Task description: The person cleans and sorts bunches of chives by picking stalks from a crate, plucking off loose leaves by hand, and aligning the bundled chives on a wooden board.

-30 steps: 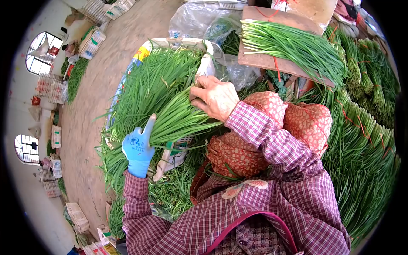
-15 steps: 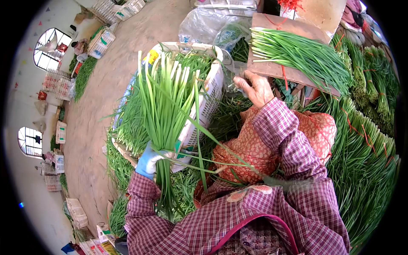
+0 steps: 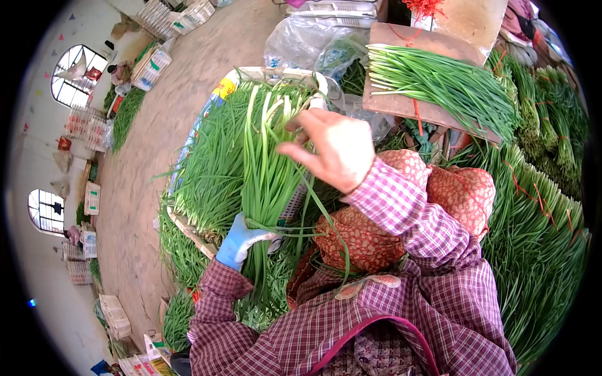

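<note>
My left hand [image 3: 241,241], in a blue and white glove, is closed round the lower part of a bunch of garlic chives [image 3: 266,188]. The pale stem ends point away from me, and some long leaves stray to the right over my lap. My bare right hand [image 3: 335,147] hovers by the pale ends at the bunch's right side, thumb and forefinger apart. Whether its fingertips touch a stem cannot be made out. Beneath the bunch stands a white plastic crate [image 3: 320,100] filled with more chives [image 3: 210,150].
At the upper right, loose chives [image 3: 439,81] lie on a board [image 3: 382,103] with a red tie [image 3: 418,116]. Tied bundles [image 3: 533,250] are heaped along the right. Clear plastic bags [image 3: 295,44] lie beyond the crate. A red patterned cloth [image 3: 364,232] covers my lap.
My right hand has swung left from beside the board to the bunch's stem ends. My left hand has shifted slightly right with the bunch, which now lies lower over the crate.
</note>
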Demonstrator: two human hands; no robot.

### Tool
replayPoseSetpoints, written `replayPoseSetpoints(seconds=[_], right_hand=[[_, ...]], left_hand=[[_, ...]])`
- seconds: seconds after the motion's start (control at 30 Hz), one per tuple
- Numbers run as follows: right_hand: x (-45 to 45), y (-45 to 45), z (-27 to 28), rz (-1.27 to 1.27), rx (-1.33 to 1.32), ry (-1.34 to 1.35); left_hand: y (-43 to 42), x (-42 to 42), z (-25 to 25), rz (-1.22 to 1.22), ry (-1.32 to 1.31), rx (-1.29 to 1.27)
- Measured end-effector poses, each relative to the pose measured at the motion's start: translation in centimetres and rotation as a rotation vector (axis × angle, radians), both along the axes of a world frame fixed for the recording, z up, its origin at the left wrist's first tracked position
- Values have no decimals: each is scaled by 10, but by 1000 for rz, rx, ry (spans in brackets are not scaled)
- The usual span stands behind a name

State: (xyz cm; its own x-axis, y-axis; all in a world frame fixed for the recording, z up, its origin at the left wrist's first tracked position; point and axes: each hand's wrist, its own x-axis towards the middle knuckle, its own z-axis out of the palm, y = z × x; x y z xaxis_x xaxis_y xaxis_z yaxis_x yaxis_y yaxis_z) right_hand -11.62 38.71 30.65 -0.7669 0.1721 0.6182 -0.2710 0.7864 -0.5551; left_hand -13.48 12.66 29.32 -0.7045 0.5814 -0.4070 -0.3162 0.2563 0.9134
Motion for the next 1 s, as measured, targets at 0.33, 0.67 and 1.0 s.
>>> replayPoseSetpoints(seconds=[0.33, 0.67, 1.0], right_hand=[[-16, 30, 13, -259, 310, 162], [-22, 56, -45, 254, -410, -362], [-38, 4, -39, 344, -587, -320]], left_hand=[[-40, -9, -41, -2, 29, -65], [-45, -2, -50, 18, -262, 146], [-42, 3, -91, -231, -200, 369]])
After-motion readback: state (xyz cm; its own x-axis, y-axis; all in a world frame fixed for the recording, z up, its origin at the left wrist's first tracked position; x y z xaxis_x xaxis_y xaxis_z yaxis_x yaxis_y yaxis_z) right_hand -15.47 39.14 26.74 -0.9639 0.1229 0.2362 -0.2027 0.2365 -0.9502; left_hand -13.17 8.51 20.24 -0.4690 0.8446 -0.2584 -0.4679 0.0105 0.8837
